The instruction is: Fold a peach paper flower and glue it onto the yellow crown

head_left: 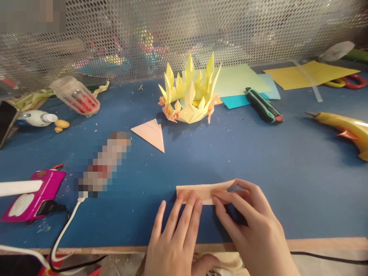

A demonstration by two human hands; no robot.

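Observation:
Near the front of the blue table lies a folded strip of peach paper [205, 188]. My left hand [175, 237] rests flat with its fingers apart, several fingertips pressing on the strip's lower left part. At the strip's right end, my right hand [255, 222] pinches the paper between thumb and fingers; that end is slightly raised. Farther back sits a folded peach paper triangle [151, 134]. Behind it stands a crown-like ring of yellow folded paper [189, 96] with pointed spikes and peach paper roses around its lower edge.
On the right lie a yellow glue gun [345, 128], a green cutter [263, 105], and coloured sheets [310, 73]. At left are a tipped jar [76, 96], a white bottle [36, 118], and a magenta power strip [43, 191] with cables. Perforated metal [230, 34] closes the back.

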